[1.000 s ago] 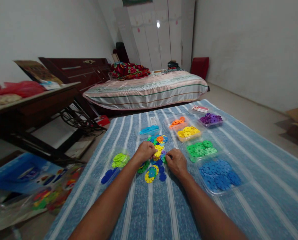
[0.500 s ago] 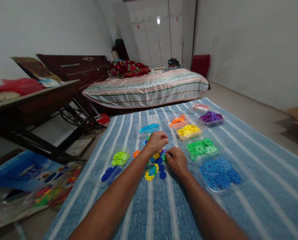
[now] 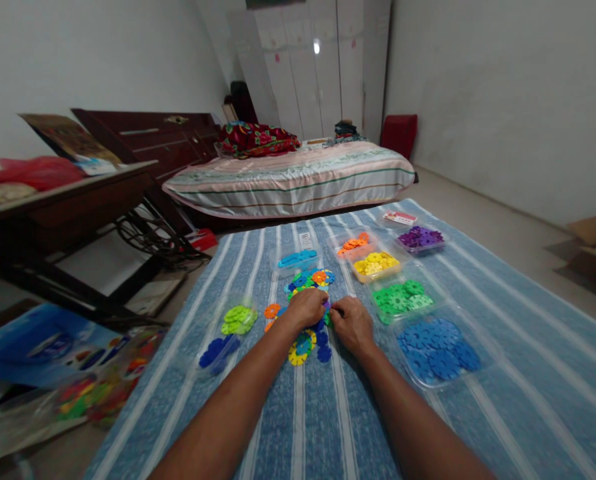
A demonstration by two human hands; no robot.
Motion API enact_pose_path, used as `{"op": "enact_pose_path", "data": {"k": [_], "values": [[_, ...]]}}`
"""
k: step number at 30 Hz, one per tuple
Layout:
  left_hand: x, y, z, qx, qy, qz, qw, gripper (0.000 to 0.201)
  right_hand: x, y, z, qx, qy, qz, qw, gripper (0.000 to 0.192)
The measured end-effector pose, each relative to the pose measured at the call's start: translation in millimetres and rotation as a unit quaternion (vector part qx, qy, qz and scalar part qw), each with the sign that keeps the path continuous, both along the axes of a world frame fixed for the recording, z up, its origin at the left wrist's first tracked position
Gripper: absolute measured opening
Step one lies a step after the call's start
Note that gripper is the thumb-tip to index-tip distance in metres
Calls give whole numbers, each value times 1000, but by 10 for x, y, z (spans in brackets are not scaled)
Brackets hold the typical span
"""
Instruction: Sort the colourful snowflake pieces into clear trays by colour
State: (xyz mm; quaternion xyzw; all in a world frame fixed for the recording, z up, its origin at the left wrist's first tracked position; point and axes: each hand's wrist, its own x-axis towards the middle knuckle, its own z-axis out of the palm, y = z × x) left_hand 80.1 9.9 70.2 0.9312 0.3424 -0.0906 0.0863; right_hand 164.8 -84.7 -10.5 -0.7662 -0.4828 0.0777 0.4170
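My left hand [image 3: 308,307] is closed, its fingertips pinched together beside a small purple and green interlocking plastic disc [image 3: 327,310]. What those fingertips hold is too small to make out. From the other side, my right hand [image 3: 353,323] pinches the edge of that disc between thumb and finger. Just below lie a yellow ring of joined discs with a blue middle [image 3: 303,345] and some dark blue discs [image 3: 323,348]. Beyond my left hand rests a multicoloured cluster of joined discs [image 3: 311,277]. Loose orange discs [image 3: 272,311] are left of it.
Clear tubs hold sorted discs: light blue [image 3: 298,259], orange [image 3: 353,245], yellow [image 3: 377,265], purple [image 3: 421,238], green [image 3: 403,298], blue [image 3: 438,347], lime [image 3: 239,319] and dark blue [image 3: 219,351]. A striped cloth [image 3: 528,373] lies beneath them. A bed [image 3: 298,183] stands behind.
My left hand has come down and slightly left, closer to the disc by my right hand. The cluster behind it now shows. My right hand has barely moved.
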Motion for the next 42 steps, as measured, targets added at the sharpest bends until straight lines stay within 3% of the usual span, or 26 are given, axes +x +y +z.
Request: {"op": "enact_pose_path", "data": {"k": [9,27,35,42], "values": [[65,131,-10,-21,43,23,999,15,-9,22,13,-7,-2,-3,1000,13],[-8,73,95,-33,44,3,999,22,-12,18,59,-11,-6,-1,1000,15],[-84,140,-5,-122,-39,61,990,21,-14,16,61,-9,-6,2,1000,16],[-180,205,-50,-218,-101,97,966,16,-24,37,53,-11,-14,-6,1000,16]]}}
